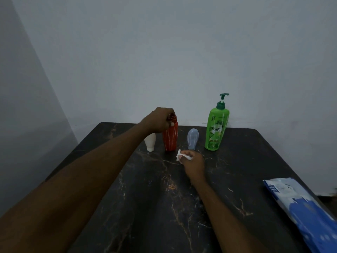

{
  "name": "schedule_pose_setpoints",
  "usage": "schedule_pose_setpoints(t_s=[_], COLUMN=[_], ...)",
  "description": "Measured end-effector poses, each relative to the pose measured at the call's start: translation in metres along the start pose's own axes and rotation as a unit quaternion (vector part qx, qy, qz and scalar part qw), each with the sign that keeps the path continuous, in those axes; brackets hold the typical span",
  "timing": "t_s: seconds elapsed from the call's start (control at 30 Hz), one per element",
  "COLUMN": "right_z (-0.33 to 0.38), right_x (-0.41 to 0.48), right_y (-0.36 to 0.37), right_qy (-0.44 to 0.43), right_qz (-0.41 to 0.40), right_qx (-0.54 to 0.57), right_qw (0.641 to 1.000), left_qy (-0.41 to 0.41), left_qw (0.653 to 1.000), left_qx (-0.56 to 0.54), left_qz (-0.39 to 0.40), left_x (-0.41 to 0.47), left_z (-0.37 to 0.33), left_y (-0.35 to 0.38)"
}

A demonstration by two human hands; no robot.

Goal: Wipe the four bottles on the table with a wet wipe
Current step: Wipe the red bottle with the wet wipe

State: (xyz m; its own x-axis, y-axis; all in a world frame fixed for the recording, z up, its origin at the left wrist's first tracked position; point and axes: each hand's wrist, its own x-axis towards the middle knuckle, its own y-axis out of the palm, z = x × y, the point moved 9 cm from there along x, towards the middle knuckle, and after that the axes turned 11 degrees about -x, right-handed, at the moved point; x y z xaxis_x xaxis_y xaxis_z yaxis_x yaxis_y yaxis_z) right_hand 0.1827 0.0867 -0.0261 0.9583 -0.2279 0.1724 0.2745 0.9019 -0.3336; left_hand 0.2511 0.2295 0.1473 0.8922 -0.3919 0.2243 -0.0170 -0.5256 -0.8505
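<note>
**Supervisor:** Report the state of the fingers, both hands.

**Operator:** On my left hand (160, 121), the fingers (171, 123) are curled round the cap end of the red bottle (170, 138), which stands upright on the tabletop (237, 161). My right hand (194, 166) pinches a crumpled wet wipe (179, 155) just in front of that bottle's base. I cannot tell whether the wipe touches the bottle.

**Supervisor:** What could fail from here?

**Operator:** I see three risks.
1. The grip sits high on a tall, narrow bottle. A sideways push from the wipe low down could tip or swivel it.
2. The white bottle (150, 143) stands just beside the red one on its left, and the grey-blue bottle (193, 138) stands near on its right. Both appear to rest on narrow ends, so a swing of the red bottle or of either wrist would likely knock one over.
3. A wetted surface may slip in the fingers.

**Supervisor:** What is around the work, and what is in the way?

**Operator:** The green pump bottle (217, 128) stands at the right end of the row, close to the wall and apart from both hands. A pack of wipes (300, 207) lies at the tabletop's right edge, well apart from the bottles. The one obstruction is my left forearm. It crosses in front of the white bottle, hides part of it, and blocks a direct reach to it.
</note>
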Motion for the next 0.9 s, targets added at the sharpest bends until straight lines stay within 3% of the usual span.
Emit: schedule_pose_setpoints(t_s=[0.3, 0.47, 0.67, 0.8, 0.9], right_z=[0.004, -0.003, -0.006, -0.002, -0.002], right_x=[-0.034, -0.086, -0.151, -0.174, -0.182], right_y=[-0.026, -0.07, -0.124, -0.143, -0.155], right_qy=[0.039, 0.073, 0.053, 0.026, 0.005], right_qz=[0.042, 0.039, -0.008, -0.044, -0.086], right_qx=[0.033, -0.02, -0.164, -0.231, -0.257], right_qw=[0.998, 0.996, 0.985, 0.972, 0.963], left_qy=[-0.11, -0.208, -0.263, -0.245, -0.235], left_qw=[0.973, 0.902, 0.787, 0.757, 0.771], left_qx=[-0.153, -0.347, -0.535, -0.589, -0.582], left_qz=[-0.136, -0.152, -0.157, -0.14, -0.11], left_x=[-0.107, -0.182, -0.243, -0.258, -0.262], left_z=[0.027, 0.041, 0.016, -0.003, -0.007], left_y=[-0.029, 0.01, 0.089, 0.125, 0.134])
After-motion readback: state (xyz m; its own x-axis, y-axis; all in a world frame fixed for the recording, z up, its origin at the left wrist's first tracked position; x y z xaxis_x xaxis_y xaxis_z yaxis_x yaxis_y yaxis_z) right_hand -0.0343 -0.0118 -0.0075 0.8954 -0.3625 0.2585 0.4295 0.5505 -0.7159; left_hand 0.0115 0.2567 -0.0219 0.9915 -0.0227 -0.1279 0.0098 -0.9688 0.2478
